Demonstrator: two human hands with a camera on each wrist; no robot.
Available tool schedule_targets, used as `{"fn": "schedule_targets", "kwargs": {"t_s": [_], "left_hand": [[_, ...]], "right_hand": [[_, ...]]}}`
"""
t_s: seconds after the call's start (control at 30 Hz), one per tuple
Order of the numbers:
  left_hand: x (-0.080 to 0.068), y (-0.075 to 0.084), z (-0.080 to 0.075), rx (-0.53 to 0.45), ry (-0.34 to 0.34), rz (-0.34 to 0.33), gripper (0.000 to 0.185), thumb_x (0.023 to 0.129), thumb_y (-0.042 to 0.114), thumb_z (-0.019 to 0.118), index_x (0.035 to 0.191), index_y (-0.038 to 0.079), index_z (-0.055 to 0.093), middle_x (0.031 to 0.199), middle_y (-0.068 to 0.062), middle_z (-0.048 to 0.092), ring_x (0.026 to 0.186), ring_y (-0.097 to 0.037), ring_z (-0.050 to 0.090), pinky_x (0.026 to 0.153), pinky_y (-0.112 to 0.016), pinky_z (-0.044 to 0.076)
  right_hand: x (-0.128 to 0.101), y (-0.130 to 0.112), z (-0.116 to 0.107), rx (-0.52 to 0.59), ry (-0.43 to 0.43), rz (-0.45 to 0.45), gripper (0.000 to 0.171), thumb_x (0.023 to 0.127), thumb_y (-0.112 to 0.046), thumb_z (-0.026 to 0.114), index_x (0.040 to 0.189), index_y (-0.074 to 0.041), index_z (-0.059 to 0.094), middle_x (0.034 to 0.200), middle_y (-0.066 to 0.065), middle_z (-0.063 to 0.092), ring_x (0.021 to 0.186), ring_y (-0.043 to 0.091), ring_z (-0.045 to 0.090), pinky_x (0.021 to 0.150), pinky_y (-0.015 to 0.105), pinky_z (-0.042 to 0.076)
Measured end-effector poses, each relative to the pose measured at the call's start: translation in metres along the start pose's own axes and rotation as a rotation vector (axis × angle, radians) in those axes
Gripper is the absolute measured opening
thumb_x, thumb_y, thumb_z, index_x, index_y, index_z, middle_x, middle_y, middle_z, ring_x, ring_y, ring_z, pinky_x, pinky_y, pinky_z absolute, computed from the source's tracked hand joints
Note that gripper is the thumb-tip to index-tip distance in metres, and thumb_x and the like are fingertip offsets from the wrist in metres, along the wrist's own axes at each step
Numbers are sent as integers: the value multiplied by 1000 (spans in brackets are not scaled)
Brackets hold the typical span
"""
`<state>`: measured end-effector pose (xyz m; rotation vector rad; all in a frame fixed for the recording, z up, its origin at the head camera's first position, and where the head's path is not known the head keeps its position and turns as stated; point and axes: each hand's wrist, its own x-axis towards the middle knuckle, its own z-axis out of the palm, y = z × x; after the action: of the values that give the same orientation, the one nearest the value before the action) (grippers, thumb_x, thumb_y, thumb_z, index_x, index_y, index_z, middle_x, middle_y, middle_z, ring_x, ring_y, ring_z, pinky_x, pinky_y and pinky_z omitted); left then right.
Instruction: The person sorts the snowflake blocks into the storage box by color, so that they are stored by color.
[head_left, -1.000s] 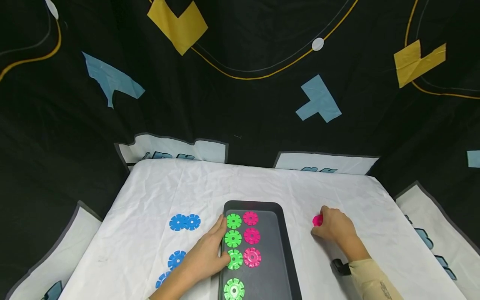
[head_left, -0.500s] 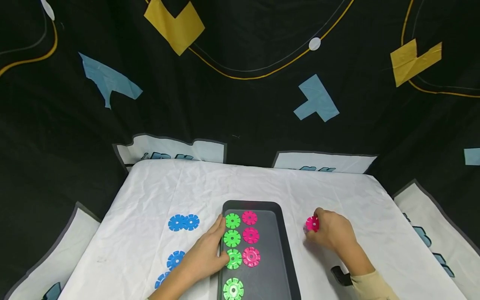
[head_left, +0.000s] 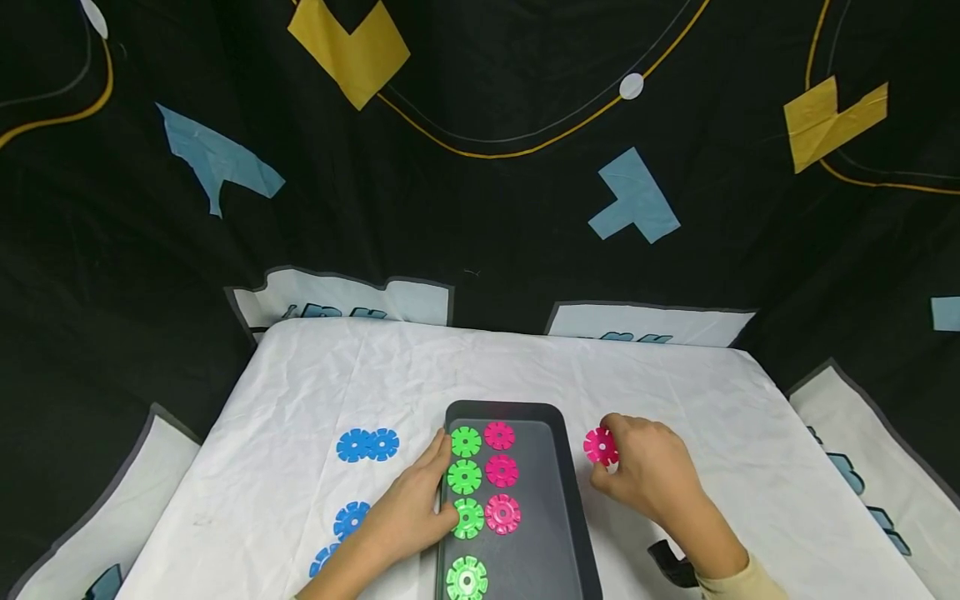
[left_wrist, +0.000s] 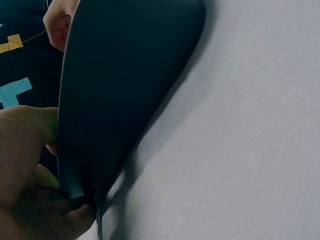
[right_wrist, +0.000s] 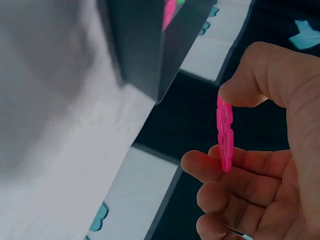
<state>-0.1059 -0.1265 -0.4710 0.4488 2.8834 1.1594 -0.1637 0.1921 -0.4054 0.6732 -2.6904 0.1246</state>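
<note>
My right hand (head_left: 648, 471) pinches a pink notched plastic disc (head_left: 600, 447) above the cloth, just right of the dark grey tray (head_left: 551, 500). The right wrist view shows that disc (right_wrist: 225, 132) edge-on between thumb and fingers. On the tray's left side my left hand (head_left: 408, 512) holds the rim, thumb over it; in the left wrist view the fingers (left_wrist: 75, 215) press the outer wall. Inside the tray lie a column of several green discs (head_left: 465, 477) and, beside it, a column of three pink discs (head_left: 502, 471).
Left of the tray, blue discs lie on the white cloth (head_left: 247, 467): an overlapping pair (head_left: 367, 445) farther back and another pair (head_left: 351, 521) nearer, partly behind the left forearm. A black curtain (head_left: 480, 225) with taped shapes hangs behind the table.
My right hand has lifted the pink disc from the cloth and carried it left toward the tray, turning its face into view. The left hand and the tray have stayed put.
</note>
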Motion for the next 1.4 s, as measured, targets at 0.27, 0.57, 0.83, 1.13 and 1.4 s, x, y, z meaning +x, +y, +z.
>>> {"fn": "schedule_targets", "kwargs": {"t_s": [0.27,0.57,0.83,1.13,1.4], "left_hand": [[0,0,0,-12,4,6,88,72,13,62,151,-4,28,158,-19,19,142,-27,25,108,-41,33],[0,0,0,-7,-1,1,88,73,13,62,151,-3,27,158,-19,19,142,-26,24,109,-41,33],[-1,1,0,-10,8,14,87,72,11,62,150,-5,27,158,-21,19,142,-29,25,108,-43,33],[0,1,0,-16,-2,-1,88,72,13,62,152,-2,26,159,-19,18,142,-27,24,109,-41,32],[-1,1,-1,-9,6,3,87,73,12,62,151,-4,27,158,-19,19,142,-27,25,109,-41,32]], "right_hand": [[-1,-16,-4,5,63,-72,35,57,-29,72,86,-12,63,65,-12,50,56,9,43,57,31,44],[-6,-32,-9,13,59,-105,36,58,-32,74,87,-14,64,69,-11,54,59,10,47,59,30,45],[-10,-48,-7,30,60,-186,39,59,-33,73,91,-13,67,75,-10,61,64,8,51,60,27,46],[-11,-61,-5,75,26,-252,34,58,-33,73,85,-14,62,68,-17,52,60,1,42,59,24,40],[-11,-77,-1,77,-89,-342,32,59,-39,72,80,-18,62,65,-18,46,59,2,43,58,24,41]]}}
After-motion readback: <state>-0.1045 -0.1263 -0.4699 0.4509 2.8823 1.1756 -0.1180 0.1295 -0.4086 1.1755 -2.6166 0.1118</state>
